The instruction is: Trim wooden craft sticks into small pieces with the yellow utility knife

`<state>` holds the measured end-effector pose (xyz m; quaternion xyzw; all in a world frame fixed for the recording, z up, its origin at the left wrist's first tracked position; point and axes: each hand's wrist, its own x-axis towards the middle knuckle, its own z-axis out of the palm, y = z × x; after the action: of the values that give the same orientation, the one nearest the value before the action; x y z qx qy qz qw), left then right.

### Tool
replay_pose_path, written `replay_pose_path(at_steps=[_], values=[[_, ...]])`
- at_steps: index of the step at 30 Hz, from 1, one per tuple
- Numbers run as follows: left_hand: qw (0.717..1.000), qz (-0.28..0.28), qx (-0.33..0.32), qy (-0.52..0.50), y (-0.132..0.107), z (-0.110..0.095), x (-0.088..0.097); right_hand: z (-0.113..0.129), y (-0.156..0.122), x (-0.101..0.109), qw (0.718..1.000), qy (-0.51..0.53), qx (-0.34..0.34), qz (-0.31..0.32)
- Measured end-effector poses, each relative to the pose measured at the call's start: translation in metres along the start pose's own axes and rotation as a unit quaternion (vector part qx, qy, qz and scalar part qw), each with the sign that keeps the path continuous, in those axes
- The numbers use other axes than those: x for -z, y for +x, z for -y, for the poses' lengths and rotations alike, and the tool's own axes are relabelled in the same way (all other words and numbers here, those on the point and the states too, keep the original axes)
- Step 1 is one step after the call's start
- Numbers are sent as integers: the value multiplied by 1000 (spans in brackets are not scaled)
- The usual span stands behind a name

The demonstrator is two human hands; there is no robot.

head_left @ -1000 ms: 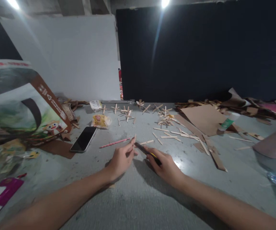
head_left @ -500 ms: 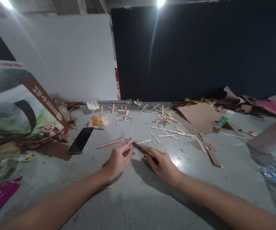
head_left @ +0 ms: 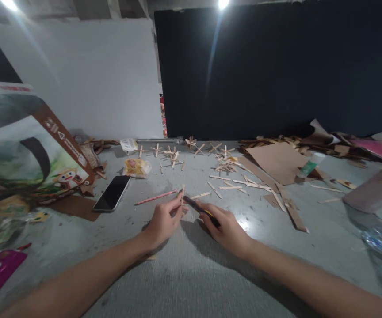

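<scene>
My left hand [head_left: 162, 223] rests on the grey table [head_left: 191, 274] and pinches a short wooden stick [head_left: 182, 193] that stands nearly upright between thumb and fingers. My right hand [head_left: 227, 229] grips a dark utility knife [head_left: 200, 209] with a yellow part, its tip pointing left at the base of the stick. The two hands almost touch. A pink pencil [head_left: 155, 197] lies just left of the stick. Loose wooden sticks [head_left: 231, 185] lie scattered beyond the hands.
A black phone [head_left: 112, 193] lies at the left beside a printed carton [head_left: 28, 141]. Small stick crosses [head_left: 167, 153] sit at the back. Brown cardboard sheets [head_left: 277, 161] and scraps spread to the right, with a green-capped tube [head_left: 307, 168]. A clear plastic bag [head_left: 381, 238] is at far right.
Between one second and half a second ago the view shifted slightly; the hands, stick and knife keep the same pose since.
</scene>
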<state>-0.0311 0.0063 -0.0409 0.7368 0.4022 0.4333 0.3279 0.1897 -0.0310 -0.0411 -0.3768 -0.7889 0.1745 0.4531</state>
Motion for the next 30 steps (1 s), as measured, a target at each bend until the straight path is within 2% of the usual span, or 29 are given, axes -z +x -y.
replay_pose_path(at_steps=[6, 9, 12, 16, 20, 25, 30], values=[[999, -11, 33, -24, 0, -4, -1, -1, 1, -1, 1000, 7, 26, -8], [997, -41, 46, -37, 2, -5, -1, -2, 1, -2, 999, 12, 31, -19], [996, -67, 47, -38, 3, -6, -2, -2, 1, -2, 999, 21, 8, -26], [997, -60, 38, -18, 0, -8, -4, -1, 1, 0, 998, 36, -38, -24], [999, -43, 20, -9, -4, -9, -7, 0, 0, 2, 999, 26, 1, -24], [982, -85, 113, -122, 7, 2, -2, -1, -1, 1, 998, -7, 52, -32], [976, -39, 107, -184, 11, 6, 1, -4, -1, -1, 999, -12, 35, -8]])
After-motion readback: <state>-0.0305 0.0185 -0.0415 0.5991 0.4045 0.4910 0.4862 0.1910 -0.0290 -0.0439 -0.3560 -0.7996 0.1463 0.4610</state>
